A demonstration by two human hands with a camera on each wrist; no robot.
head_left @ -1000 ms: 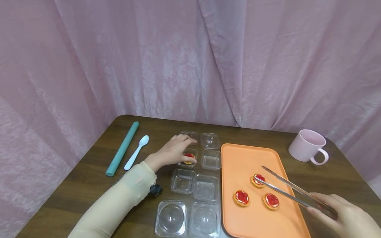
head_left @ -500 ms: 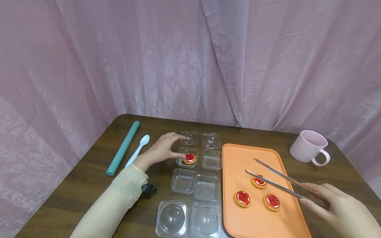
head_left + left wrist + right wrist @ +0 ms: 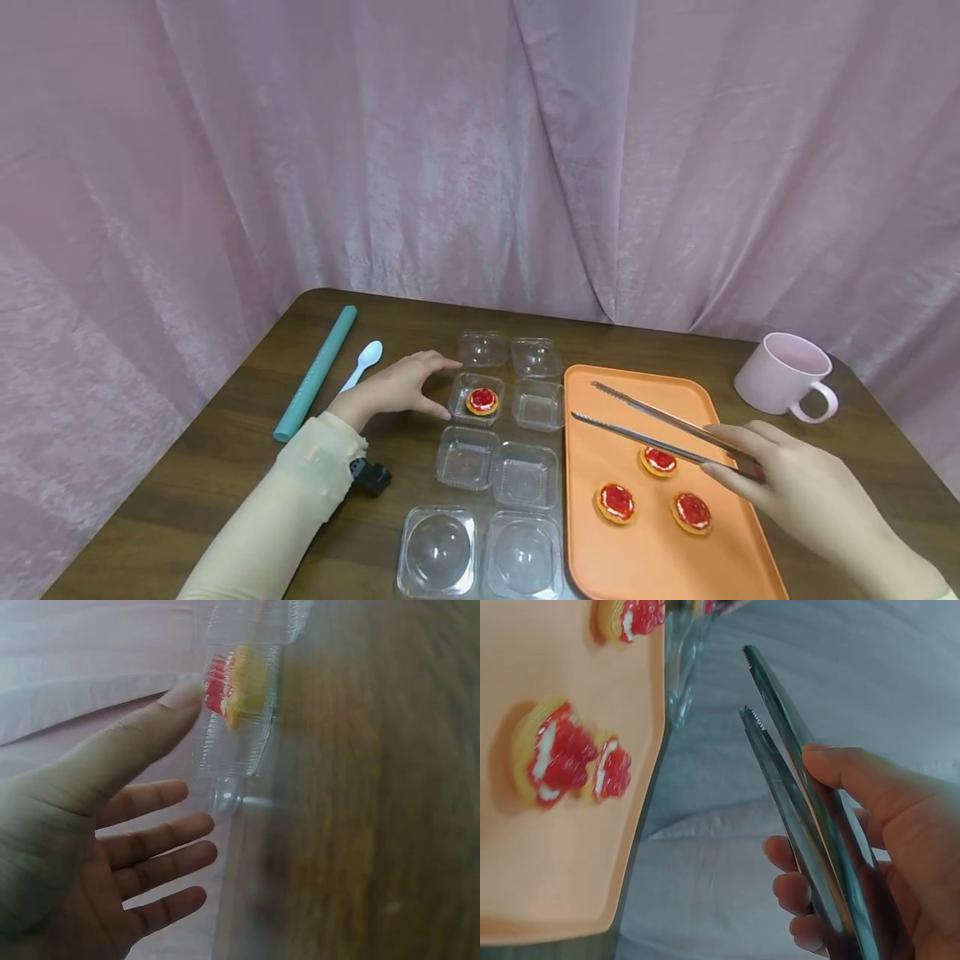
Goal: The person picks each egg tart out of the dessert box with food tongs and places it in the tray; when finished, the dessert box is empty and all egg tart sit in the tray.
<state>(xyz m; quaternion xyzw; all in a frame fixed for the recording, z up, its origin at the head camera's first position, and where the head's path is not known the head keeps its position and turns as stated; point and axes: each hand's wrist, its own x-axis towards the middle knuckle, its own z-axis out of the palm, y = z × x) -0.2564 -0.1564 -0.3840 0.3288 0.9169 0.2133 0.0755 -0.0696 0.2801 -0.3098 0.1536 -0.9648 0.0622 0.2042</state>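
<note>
My right hand (image 3: pixel 780 475) grips metal tongs (image 3: pixel 660 429), whose two arms stand apart with nothing between their tips. They hang over the orange tray (image 3: pixel 727 567), where three red-topped tarts lie, one tart (image 3: pixel 617 503) nearest the tray's left side. To the left, a clear plastic box (image 3: pixel 465 417) with its lid up holds another tart (image 3: pixel 482 402). My left hand (image 3: pixel 397 383) is at that box's left side, fingers spread and relaxed, holding nothing. In the left wrist view the thumb (image 3: pixel 142 739) overlaps the box's edge.
A second clear box (image 3: pixel 538 406) stands beside the filled one, and another pair of boxes with lids laid toward me, including one lid (image 3: pixel 437 552), is nearer. A pink mug (image 3: pixel 783 375) stands right; a white spoon (image 3: pixel 367 357) and green tube (image 3: pixel 318 371) lie left.
My left hand has drawn back leftward from the box, uncovering the tart inside. My right hand has carried the empty tongs leftward and farther back over the tray.
</note>
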